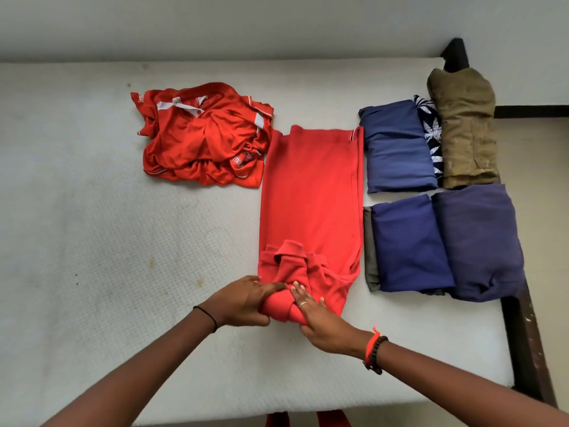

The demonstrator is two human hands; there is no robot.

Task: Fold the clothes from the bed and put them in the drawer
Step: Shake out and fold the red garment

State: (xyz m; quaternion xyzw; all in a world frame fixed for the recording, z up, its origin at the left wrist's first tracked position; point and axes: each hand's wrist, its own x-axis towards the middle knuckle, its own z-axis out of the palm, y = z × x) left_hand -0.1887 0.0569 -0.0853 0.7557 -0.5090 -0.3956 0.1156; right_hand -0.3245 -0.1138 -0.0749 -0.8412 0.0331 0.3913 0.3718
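- Fingers of the left hand curl round the rolled near end of the red shirt; the right hand pinches the same roll, fingers laid over its top, thumb beneath;
- the shirt lies lengthwise on the mattress, between a crumpled orange jersey and folded blue clothes.

Beaded bracelet (red thread), black wristband
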